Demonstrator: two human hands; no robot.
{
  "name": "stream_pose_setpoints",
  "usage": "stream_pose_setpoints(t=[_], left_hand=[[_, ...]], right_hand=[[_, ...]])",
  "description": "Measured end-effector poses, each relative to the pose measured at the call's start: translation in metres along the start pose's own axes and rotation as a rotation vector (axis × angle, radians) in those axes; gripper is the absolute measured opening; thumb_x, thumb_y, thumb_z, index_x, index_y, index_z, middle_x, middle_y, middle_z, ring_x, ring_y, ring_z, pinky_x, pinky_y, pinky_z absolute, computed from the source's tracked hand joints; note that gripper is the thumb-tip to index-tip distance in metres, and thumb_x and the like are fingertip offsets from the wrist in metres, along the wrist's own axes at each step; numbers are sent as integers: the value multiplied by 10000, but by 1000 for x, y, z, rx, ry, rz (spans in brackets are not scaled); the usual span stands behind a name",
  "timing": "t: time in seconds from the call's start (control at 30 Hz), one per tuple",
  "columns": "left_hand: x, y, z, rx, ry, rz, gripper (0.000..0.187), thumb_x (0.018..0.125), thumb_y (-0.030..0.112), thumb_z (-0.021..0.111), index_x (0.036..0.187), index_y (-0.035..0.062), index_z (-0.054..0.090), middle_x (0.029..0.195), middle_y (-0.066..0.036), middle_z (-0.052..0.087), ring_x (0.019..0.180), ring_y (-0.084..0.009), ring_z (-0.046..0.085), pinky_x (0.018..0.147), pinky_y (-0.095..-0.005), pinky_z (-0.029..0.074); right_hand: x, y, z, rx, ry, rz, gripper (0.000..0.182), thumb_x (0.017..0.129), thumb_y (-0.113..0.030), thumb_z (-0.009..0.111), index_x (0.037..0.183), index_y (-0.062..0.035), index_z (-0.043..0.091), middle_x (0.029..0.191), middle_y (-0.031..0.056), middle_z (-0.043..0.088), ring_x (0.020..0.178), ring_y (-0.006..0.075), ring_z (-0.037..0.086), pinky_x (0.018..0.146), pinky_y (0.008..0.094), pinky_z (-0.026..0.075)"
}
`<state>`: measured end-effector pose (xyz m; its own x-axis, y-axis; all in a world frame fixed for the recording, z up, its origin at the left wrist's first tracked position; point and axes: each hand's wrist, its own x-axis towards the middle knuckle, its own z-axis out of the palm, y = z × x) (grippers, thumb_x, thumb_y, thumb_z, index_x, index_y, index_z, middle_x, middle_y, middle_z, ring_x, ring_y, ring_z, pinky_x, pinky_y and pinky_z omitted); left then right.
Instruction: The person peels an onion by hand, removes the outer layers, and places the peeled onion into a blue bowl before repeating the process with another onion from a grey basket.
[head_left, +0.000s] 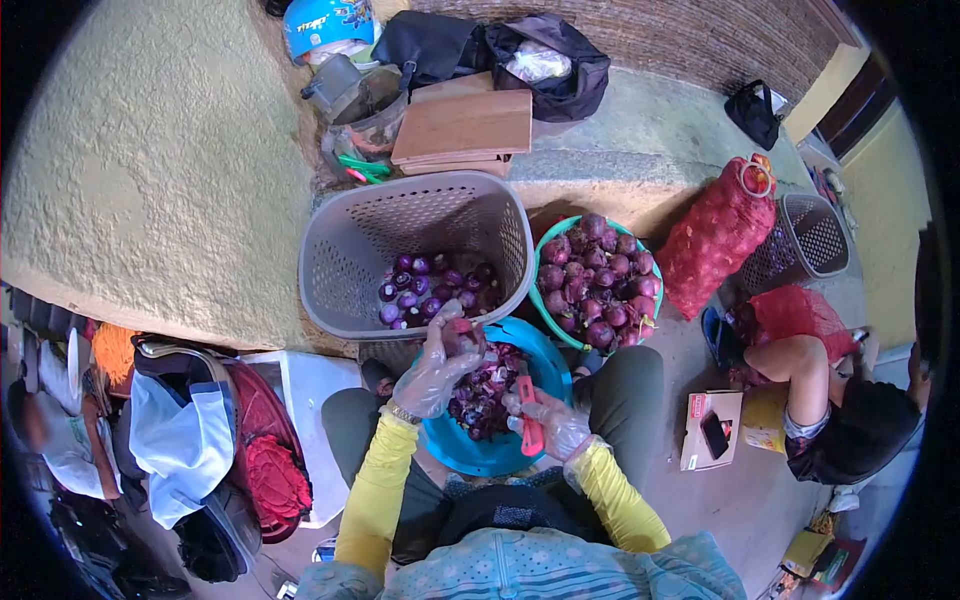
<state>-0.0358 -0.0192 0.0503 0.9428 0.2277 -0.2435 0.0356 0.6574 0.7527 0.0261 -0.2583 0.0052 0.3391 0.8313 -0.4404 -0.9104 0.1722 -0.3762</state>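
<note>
Onion (462, 335) partly hidden, clenched in left hand (437, 372) grip above blue basin (550, 368). Red-handled knife (530, 422) grasped by right hand (555, 425); blade hard to discern. Grey basket (340, 250) rim close ahead; little room.

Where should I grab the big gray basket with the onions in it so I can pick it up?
Hold the gray basket by its thick rolled rim, one of your hands on each long side, coming from above. It stands tilted with peeled onions piled at the low end, so a two-sided hold probably keeps it level.
</note>
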Motion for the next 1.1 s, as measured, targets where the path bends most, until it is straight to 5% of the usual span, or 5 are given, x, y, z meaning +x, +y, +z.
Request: stream_pose_setpoints(t=[0.1, 0.6, 0.87, 0.97, 1.1], left_hand=[[11, 3, -4, 1066, -47, 396, 808, 866, 139, 783, 1514, 47, 309, 1598, -211, 341, 1465, -331, 378, 1206, -424, 312], [-20, -24, 10, 1417, 13, 400, 942, 813, 334, 861, 1496, -19, 316, 1348, -270, 572, 1144, -432, 627, 992, -481, 499], [-18, -34, 9, 1467, -1, 415, 984, 816, 386, 842, 1531, -8, 294, 1373, -265, 556, 1178, -435, 601, 1000, -488, 494], [-17, -37, 9, 1481, 0, 412, 975, 808, 379, 850, 1518, -16, 311, 1400, -262, 540, 1218, -427, 589, 1033, -482, 480], [-15, -41, 5, 1518, -12, 446, 989, 802, 378, 852, 1532, -4, 305, 1423, -247, 519, 1245, -421, 568, 1038, -478, 476]], right_hand=[[-28, -4, 46, -71, 191, -66, 415, 1052, -183, 582, 1441, -128, 447, 1195, 85, 559, 869, 168, 565, 701, 316, 526], [-41, 15, 33, -1038, 348, -605, 473, 1081, -142, 448, 1535, -18, 399, 876, 45, 563, 721, 124, 500, 674, 295, 468], [-41, 13, 36, -1244, 327, -605, 458, 1067, -140, 464, 1498, 13, 428, 1278, 306, 632, 1191, 441, 635, 1009, 415, 491], [-41, 13, 38, -1457, 361, -715, 451, 1067, -126, 499, 1492, 15, 444, 1276, 200, 647, 1092, 263, 658, 980, 349, 481], [-44, 10, 47, -1363, 375, -624, 481, 1071, -127, 479, 1528, -1, 401, 1359, 253, 609, 1227, 374, 626, 1036, 393, 461]])
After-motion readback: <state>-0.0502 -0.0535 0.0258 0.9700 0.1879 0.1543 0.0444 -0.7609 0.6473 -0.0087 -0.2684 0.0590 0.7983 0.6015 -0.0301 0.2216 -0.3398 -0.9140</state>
